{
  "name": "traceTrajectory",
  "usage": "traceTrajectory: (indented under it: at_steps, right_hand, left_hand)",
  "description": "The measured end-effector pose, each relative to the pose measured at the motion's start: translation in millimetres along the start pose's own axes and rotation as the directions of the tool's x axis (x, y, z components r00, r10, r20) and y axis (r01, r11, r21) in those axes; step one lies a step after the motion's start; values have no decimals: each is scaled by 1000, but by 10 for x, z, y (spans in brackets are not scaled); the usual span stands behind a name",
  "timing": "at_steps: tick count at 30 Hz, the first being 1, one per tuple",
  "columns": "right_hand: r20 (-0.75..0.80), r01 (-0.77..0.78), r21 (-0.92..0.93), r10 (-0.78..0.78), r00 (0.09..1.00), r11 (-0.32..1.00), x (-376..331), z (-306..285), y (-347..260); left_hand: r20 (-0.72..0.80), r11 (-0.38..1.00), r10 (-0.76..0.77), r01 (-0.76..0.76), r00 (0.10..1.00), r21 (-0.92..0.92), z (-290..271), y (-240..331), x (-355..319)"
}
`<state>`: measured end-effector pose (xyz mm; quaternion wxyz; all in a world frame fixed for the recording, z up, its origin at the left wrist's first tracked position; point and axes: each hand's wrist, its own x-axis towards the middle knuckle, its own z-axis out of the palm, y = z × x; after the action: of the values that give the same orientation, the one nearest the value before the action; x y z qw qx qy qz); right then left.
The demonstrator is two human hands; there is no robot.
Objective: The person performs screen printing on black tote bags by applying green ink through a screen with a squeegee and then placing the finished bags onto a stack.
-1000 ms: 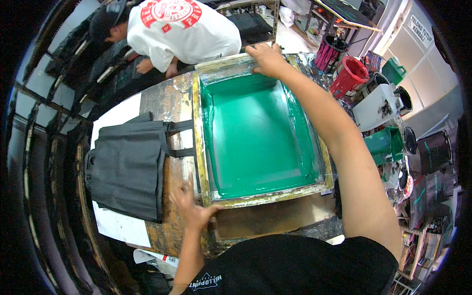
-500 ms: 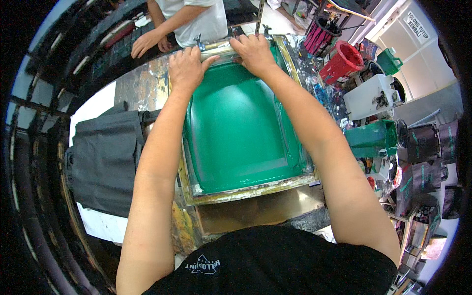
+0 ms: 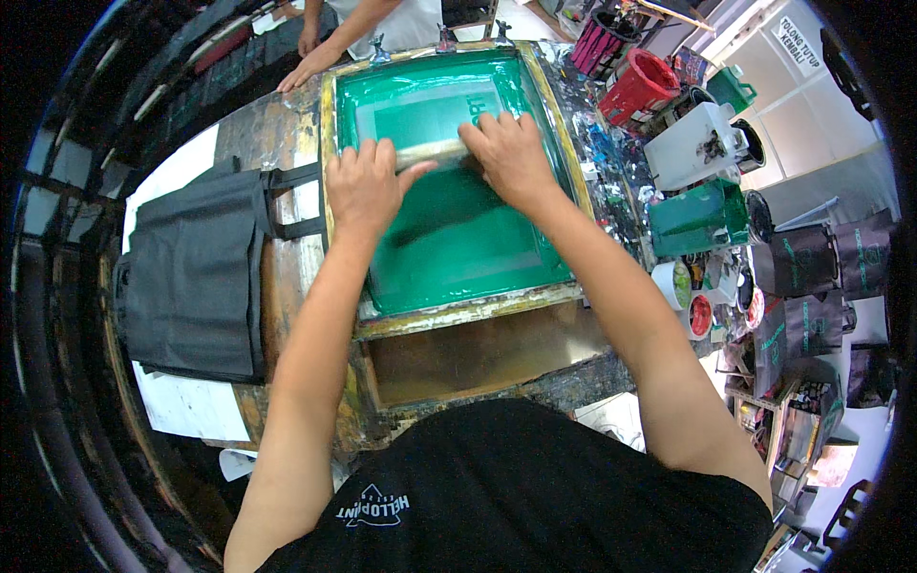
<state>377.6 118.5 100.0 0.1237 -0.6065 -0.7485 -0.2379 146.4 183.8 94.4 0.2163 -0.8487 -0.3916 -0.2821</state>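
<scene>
A screen-printing frame (image 3: 458,318) lies on the work table, its mesh spread with green ink (image 3: 482,253). Across the middle of the mesh stands a squeegee (image 3: 430,153) with a pale wooden handle. My left hand (image 3: 368,189) is wrapped over the handle's left end, thumb lying along it. At the right end my right hand (image 3: 513,160) grips the same handle. The squeegee's blade is mostly hidden by the hands and a dark shadow. Beyond the hands, faint printed shapes show through the inked mesh.
A stack of black fabric bags (image 3: 196,272) lies left of the frame. Clamps (image 3: 446,38) hold its far edge. On the right stand a red bucket (image 3: 638,88), a white container (image 3: 693,143) and a green container (image 3: 699,218). Another person's hand (image 3: 310,69) rests at the far left.
Both hands have pulled the squeegee from the frame's far edge toward me, to mid-mesh. The far part of the mesh now shows. The other person's arm has shifted slightly.
</scene>
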Motion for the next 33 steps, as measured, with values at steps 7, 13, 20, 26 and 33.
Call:
traceTrajectory:
  at_steps: [7,13,20,26,33]
  right_hand:
    - [37,-4,53,2,999,999,-795,-615,-390]
    - [93,-19,89,11,996,996,-1250,-963,-636]
    - [122,-27,111,13,992,993,-1235,-1023,-645]
    - [120,-114,187,93,988,976,-1550,-1061,-860]
    - [155,-159,209,128,980,965,-1633,-1028,-939]
  left_hand:
    - [38,995,1,3,999,-102,-699,407,-666]
    - [62,993,0,8,998,-120,-1109,619,-1064]
    - [121,965,-22,53,992,-256,-1159,604,-1093]
    - [85,882,-211,227,974,-414,-1284,281,-1835]
    - [506,831,-406,538,761,-142,-1189,-16,-2076]
